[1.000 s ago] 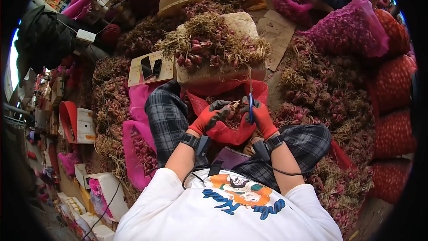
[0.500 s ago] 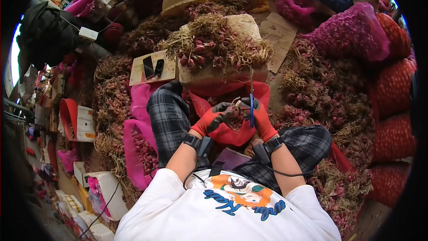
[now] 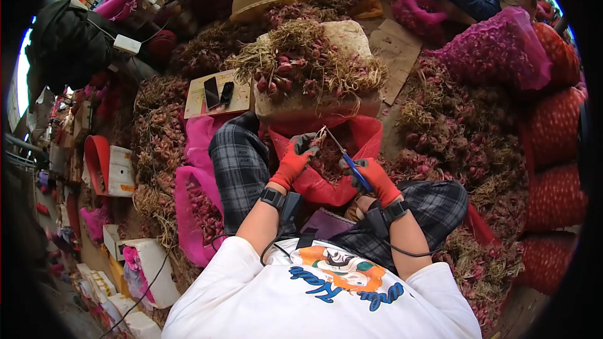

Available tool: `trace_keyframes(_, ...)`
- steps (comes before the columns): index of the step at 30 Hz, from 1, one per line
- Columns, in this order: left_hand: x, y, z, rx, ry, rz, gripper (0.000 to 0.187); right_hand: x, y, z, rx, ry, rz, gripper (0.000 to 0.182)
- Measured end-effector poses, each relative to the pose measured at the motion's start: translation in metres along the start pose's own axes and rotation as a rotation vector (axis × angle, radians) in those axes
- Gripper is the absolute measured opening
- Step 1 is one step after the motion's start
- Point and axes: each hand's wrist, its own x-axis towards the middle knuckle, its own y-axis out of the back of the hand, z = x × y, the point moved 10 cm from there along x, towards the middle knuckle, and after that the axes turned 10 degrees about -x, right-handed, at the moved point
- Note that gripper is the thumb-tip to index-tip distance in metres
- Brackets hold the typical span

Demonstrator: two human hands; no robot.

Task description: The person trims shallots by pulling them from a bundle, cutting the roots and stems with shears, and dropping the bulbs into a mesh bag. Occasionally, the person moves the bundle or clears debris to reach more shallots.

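My left hand, in a red glove with grey palm and fingers, is closed on a small shallot with its dry stem, mostly hidden by the fingers. My right hand, gloved alike, grips blue-handled scissors. Their blades slant up and left, the tips right at the stem above my left fingers. Both hands are over an open red mesh bag between my knees, with shallots inside. Just beyond it, bunches of shallots with dry stalks lie on a pale block.
A phone and a small black device rest on a board at the left. Heaped shallots flank me on both sides. Pink mesh bag stands by my left knee; full red sacks line the right. Another person sits at upper right.
My hands have moved apart, the left upward and the right down and outward. The scissors have swung from upright to slanting left, their tips now at the stem.
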Motion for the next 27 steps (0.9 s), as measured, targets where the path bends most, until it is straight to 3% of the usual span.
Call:
trace_keyframes(2,0.0,-0.003,0.005,-0.028,-0.077,-0.031,0.038,0.0,-0.001,0.0,-0.007,-0.018,0.001,0.033)
trace_keyframes(5,-0.018,-0.014,0.028,0.076,0.071,-0.02,0.037,-0.002,-0.002,-0.01,-0.041,0.034,0.029,0.029)
trace_keyframes(8,0.001,-0.011,-0.007,-0.15,-0.015,-0.162,0.029,0.003,0.0,-0.011,0.021,0.108,0.075,0.024)
trace_keyframes(11,-0.024,-0.045,0.026,-0.428,0.135,-0.269,0.026,0.009,0.009,-0.015,0.215,0.17,0.154,0.022)
trace_keyframes(12,-0.021,-0.049,0.012,-0.506,0.197,-0.29,0.031,0.014,0.01,-0.016,0.273,0.193,0.18,0.023)
trace_keyframes(14,-0.004,-0.04,-0.015,-0.256,0.017,-0.375,0.03,0.018,0.009,-0.018,0.412,0.234,0.173,0.03)
trace_keyframes(16,-0.011,-0.05,-0.002,-0.085,-0.097,-0.415,0.035,0.021,0.006,-0.024,0.48,0.272,0.192,0.029)
trace_keyframes(19,-0.026,-0.062,0.002,0.005,-0.109,-0.422,0.039,0.029,-0.002,-0.026,0.475,0.33,0.193,0.026)
trace_keyframes(20,-0.026,-0.066,-0.005,0.003,-0.075,-0.435,0.038,0.032,-0.004,-0.024,0.456,0.35,0.189,0.025)
trace_keyframes(21,-0.035,-0.077,0.004,-0.129,0.021,-0.453,0.025,0.036,-0.008,-0.017,0.538,0.326,0.129,0.025)
trace_keyframes(23,-0.043,-0.091,0.006,-0.388,0.172,-0.459,0.026,0.041,-0.016,-0.005,0.699,0.274,0.007,0.023)
trace_keyframes(25,-0.043,-0.096,-0.006,-0.648,0.276,-0.452,0.025,0.034,-0.011,-0.007,0.631,0.244,0.064,0.024)
trace_keyframes(27,-0.042,-0.099,-0.009,-0.524,0.287,-0.5,0.024,0.032,-0.01,-0.01,0.565,0.248,0.076,0.025)
